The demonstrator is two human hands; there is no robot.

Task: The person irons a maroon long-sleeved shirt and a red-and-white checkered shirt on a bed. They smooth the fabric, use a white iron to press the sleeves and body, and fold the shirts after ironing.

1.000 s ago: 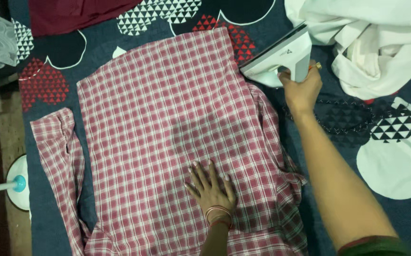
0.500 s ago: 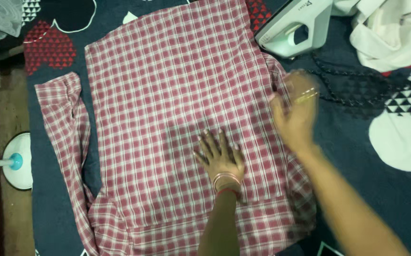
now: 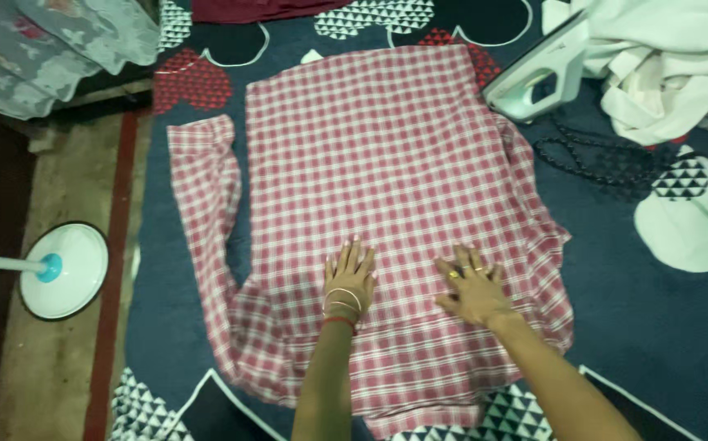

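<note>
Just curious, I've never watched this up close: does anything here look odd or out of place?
Little stands out. Both hands, left and right, lie flat on the checked shirt. The iron rests tilted at the shirt's corner, its cord tangled beside it.

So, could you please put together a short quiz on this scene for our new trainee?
1. True or false: both hands lie flat on the checked shirt.
2. Where does the iron stand? A) on the shirt's middle B) off the shirt's top right corner, on the dark sheet C) on the floor
3. Which hand wears bangles at the wrist?

Key
1. True: the left hand and the right hand press palm down, side by side, on the shirt's lower part.
2. B; neither hand touches it.
3. The left hand; the right hand shows finger rings.
</note>
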